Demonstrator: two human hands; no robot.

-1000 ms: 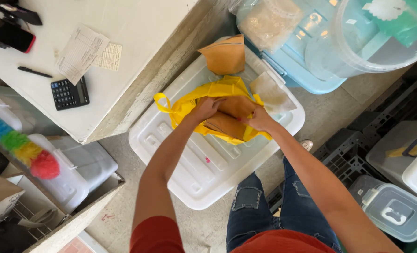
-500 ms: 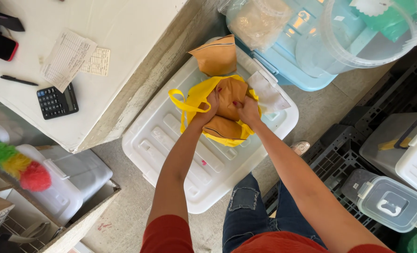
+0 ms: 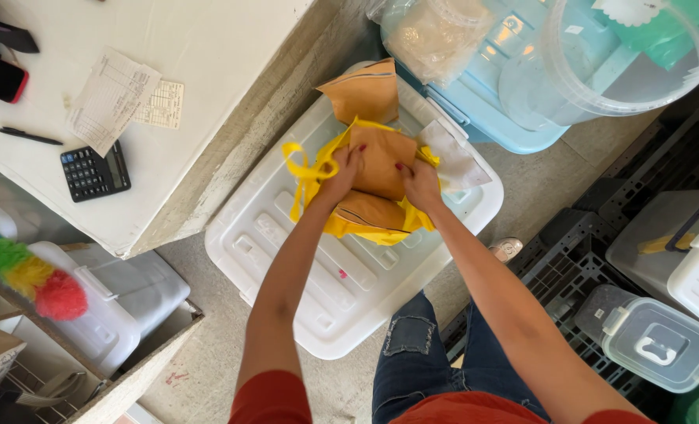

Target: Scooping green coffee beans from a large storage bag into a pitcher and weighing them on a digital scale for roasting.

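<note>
While both arms reach forward over the large white plastic bin lid [image 3: 341, 275], the left hand [image 3: 340, 177] and the right hand [image 3: 420, 182] close on a flat brown paper envelope [image 3: 381, 161] that stands partly inside a yellow fabric bag [image 3: 365, 224]. Left fingers pinch the envelope's left edge together with the bag's rim; right fingers clamp its right edge, so neither hand is spread wide. A second brown envelope [image 3: 365, 90] lies just beyond the bag, at the lid's far edge, and a white paper sheet [image 3: 455, 157] lies just right of the right hand, touching the bag. The bag's looped handles [image 3: 306, 169] flop to the left. Free lid surface lies on the near side of the bag, toward the person's blue denim knee [image 3: 412, 353]. To the left, the white tabletop [image 3: 208, 94] ends in a rough edge close to the lid, with a narrow strip of concrete floor [image 3: 200, 330] between them; a black calculator [image 3: 94, 171], paper slips [image 3: 118, 98] and a black pen [image 3: 29, 136] sit on it, well away from that edge. Pale blue plastic tubs [image 3: 475, 94] crowd the far side, and black crates [image 3: 600, 259] with clear lidded boxes [image 3: 659, 345] close in the right side
</note>
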